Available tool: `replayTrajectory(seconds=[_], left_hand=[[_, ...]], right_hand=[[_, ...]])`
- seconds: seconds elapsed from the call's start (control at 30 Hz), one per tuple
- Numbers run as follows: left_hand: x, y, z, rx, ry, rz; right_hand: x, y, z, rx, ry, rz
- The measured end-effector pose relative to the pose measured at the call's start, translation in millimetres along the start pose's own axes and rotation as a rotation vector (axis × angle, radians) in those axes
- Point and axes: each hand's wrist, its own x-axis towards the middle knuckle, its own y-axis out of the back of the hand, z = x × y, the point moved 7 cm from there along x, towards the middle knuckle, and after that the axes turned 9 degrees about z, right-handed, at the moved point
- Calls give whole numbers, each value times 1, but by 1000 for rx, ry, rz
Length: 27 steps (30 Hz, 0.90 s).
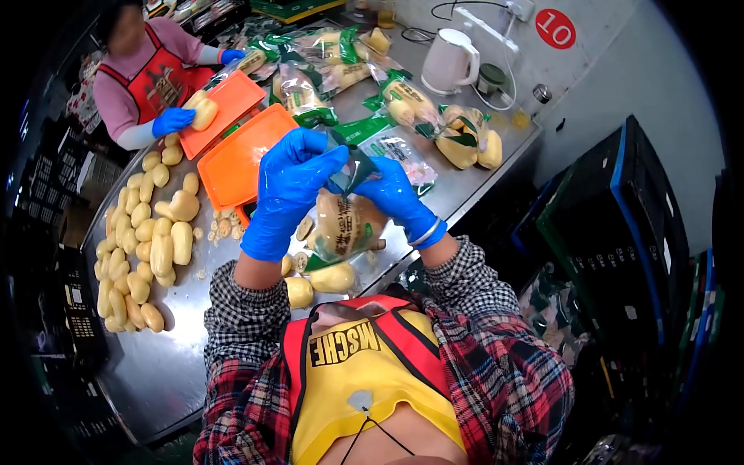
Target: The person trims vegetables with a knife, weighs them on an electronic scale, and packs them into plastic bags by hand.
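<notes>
Both my hands wear blue gloves and hold the gathered green top of a clear plastic bag [341, 226]. My left hand [288, 190] is closed, its fingers pinching the bag's mouth. From the other side, my right hand [397, 200] grips the bag's neck. Pale peeled lotus root shows through the printed plastic, and the bag hangs low over the metal table. Beneath and beside it lie lotus root pieces [333, 277] and small cut ends [226, 225]. An orange tray [242, 159] is just beyond my left hand.
Many peeled lotus roots [143, 240] are piled on the left of the metal table [190, 298]. Filled bags [411, 105] lie at the back, near a white kettle [449, 62]. Across the table, a co-worker's gloved hand [172, 122] holds a root. Dark crates [612, 232] stand at right.
</notes>
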Motion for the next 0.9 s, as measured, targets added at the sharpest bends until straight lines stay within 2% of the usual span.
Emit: replayTrajectory(seconds=[0.07, 0.1, 0.13, 0.2, 0.23, 0.3, 0.33, 0.4, 0.47, 0.53, 0.6, 0.67, 0.73, 0.8, 0.87, 0.9], left_hand=[[-4, 1, -17, 49, 118, -15], [-4, 6, -25, 112, 131, 31], [-7, 21, -37, 142, 151, 99], [-13, 61, -64, 196, 189, 207], [-22, 80, -75, 245, 195, 243], [-48, 122, -96, 338, 203, 258], [-63, 148, -113, 454, 269, 304], [-99, 164, -130, 497, 424, 378], [-128, 167, -146, 499, 490, 340], [-143, 172, -168, 490, 623, 332], [-142, 162, -183, 487, 693, 263], [-130, 148, -199, 487, 663, 108], [-117, 112, -195, 423, 669, 13], [-97, 100, -206, 501, 556, -46], [-77, 95, -226, 565, 537, -78], [-68, 84, -225, 555, 506, -127]], right_hand=[[-9, 24, 15, -1, -48, 114], [-8, 39, 40, 95, -99, 174], [-11, 54, 42, 223, -199, 239], [-9, 93, 69, 405, -243, 374], [-14, 112, 65, 395, -250, 435], [-17, 159, 71, 321, -108, 511], [-24, 182, 74, 276, -50, 561], [-49, 219, 33, 370, 43, 705], [-85, 253, 14, 275, 19, 827], [-132, 301, -3, -19, 40, 939], [-187, 338, -33, -82, 37, 1123], [-246, 369, -62, -286, -82, 1290], [-305, 393, -84, -498, -5, 1359], [-368, 410, -108, -679, -83, 1473], [-448, 431, -124, -722, -49, 1723], [-490, 432, -130, -575, 46, 1889]])
